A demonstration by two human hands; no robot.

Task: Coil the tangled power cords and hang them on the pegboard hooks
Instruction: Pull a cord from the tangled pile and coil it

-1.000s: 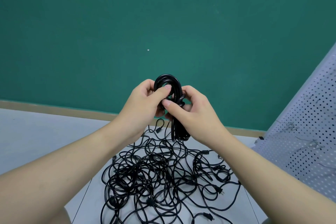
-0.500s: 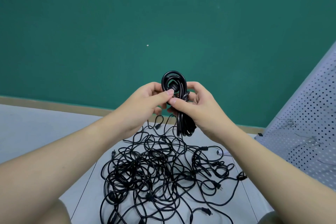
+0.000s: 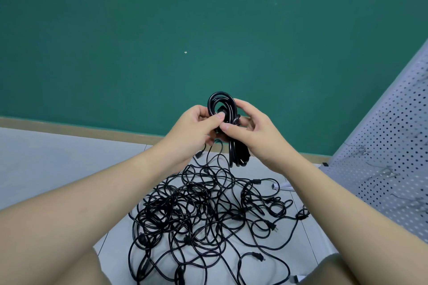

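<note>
Left hand (image 3: 194, 131) and right hand (image 3: 251, 133) each keep a pinching grip on the coiled black rubber power cord (image 3: 223, 109), raised above the tangled black cords (image 3: 199, 210) on the floor, apparently securing its wrap.

No readable text, labels, brand names, numbers or signs appear on anything in this view.

pegboard (image 3: 393, 146) cut off right, hooks (image 3: 382, 172) blurred
</note>
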